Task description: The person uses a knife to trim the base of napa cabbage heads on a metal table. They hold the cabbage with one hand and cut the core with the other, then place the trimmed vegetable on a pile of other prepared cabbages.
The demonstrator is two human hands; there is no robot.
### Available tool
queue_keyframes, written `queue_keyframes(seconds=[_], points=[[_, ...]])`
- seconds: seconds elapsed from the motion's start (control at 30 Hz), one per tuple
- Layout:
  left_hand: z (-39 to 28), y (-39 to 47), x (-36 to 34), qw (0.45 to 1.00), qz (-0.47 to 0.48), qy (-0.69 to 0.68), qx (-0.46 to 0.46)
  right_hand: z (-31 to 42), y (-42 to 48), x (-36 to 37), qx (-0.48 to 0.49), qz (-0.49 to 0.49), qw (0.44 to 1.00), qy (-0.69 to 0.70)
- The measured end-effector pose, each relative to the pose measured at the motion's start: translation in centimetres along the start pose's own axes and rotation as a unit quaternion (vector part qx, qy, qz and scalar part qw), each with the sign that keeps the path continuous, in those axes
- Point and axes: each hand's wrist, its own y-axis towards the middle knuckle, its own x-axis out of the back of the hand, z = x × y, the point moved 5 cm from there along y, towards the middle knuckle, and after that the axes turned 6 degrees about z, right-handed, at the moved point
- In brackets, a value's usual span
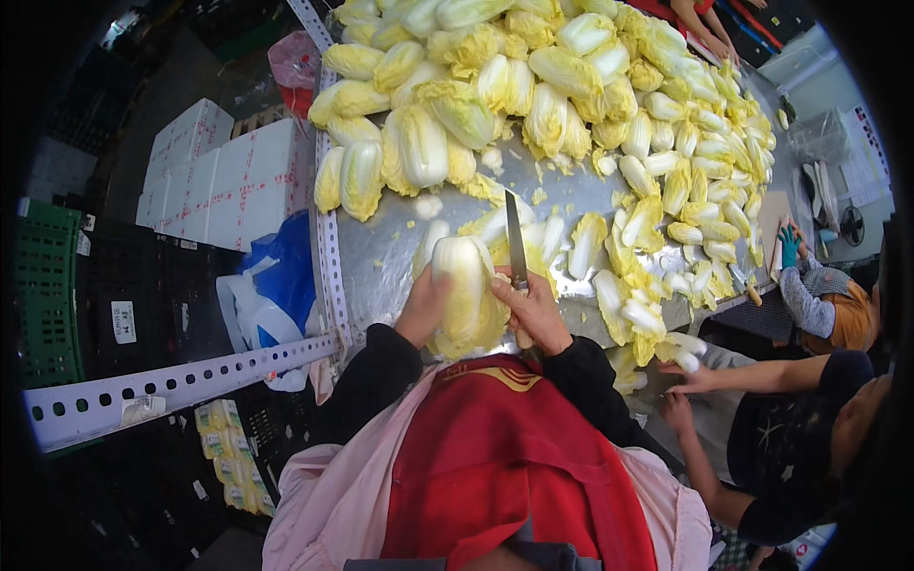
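Observation:
Between my two hands, at the near edge of the metal table (385, 268), is a pale yellow napa cabbage (460, 292). Its white base points away from me and its leafy end towards my apron. My left hand (425, 303) grips it along the left side and looks slightly blurred. On the other side, my right hand (532, 307) holds a knife (514, 235) by its wooden handle, with the blade pointing up and away. The fingers of that hand also touch the cabbage's outer leaf on the right. Loose leaves (493, 225) lie just beyond the cabbage.
A large heap of napa cabbages (564, 71) covers the far table. Trimmed leaves (628, 285) lie to the right, near a co-worker's hands (689, 382). Another person's gloved hand (789, 246) is farther right. A perforated metal rail (186, 389), white boxes (250, 178) and crates (46, 285) stand left.

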Motion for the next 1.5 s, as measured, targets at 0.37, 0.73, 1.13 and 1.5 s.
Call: queue_keyframes(seconds=[0.37,0.73,1.13,1.5], points=[[-1.0,-1.1,1.2,0.978,0.09,-0.188,0.022,1.3,0.2,1.6,0.197,-0.117,0.934,-0.275],[-0.8,-1.0,1.1,0.997,-0.003,0.057,-0.045,0.0,-0.8,-1.5,0.016,0.052,0.998,0.036],[-2.2,-1.5,0.2,0.977,-0.063,0.192,-0.061,-1.1,0.0,-2.1,0.128,0.016,0.983,-0.13],[-4.2,-3.2,1.0,0.965,-0.012,0.26,-0.038,-0.5,0.5,-2.0,0.086,-0.014,0.967,-0.238]])
